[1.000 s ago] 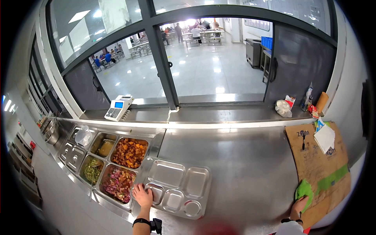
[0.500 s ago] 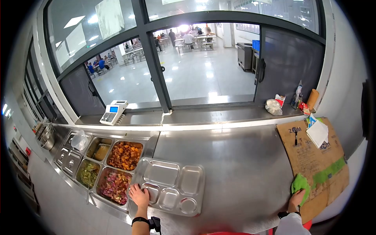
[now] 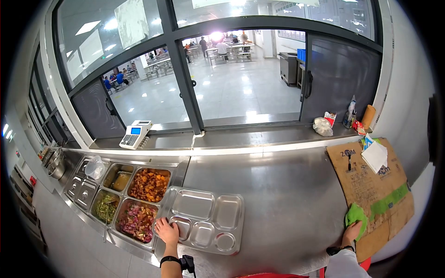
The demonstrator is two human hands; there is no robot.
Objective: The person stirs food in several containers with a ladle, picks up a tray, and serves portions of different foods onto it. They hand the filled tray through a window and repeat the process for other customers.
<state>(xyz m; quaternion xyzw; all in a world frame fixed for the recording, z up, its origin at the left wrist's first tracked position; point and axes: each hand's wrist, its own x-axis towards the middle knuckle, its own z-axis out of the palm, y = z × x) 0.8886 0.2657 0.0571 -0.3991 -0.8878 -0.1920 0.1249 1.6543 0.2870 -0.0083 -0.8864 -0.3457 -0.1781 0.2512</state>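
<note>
A compartmented metal meal tray (image 3: pixel 227 199) lies at the left part of the steel counter, its left edge over the rim of the food pans. My left hand (image 3: pixel 167 231) is at the tray's near left edge, thumb by a small compartment and fingers over the rim. The tray's compartments hold nothing. On the right, my right hand (image 3: pixel 352 231) grips a bunched green cloth (image 3: pixel 356 215) at the near left edge of a flattened cardboard box (image 3: pixel 378 197). Part of the right fingers is hidden by the cloth.
Left of the tray sit pans of orange-brown chunks (image 3: pixel 149 184), purple-red food (image 3: pixel 137 221) and green shreds (image 3: pixel 106 207). A card terminal (image 3: pixel 135 134) stands on the window ledge. White paper (image 3: pixel 374 156) and a marker (image 3: pixel 349 162) lie on the cardboard. People sit beyond the window.
The view has shifted slightly. My left hand remains on the tray's edge and my right hand stays on the cloth, with little movement in either.
</note>
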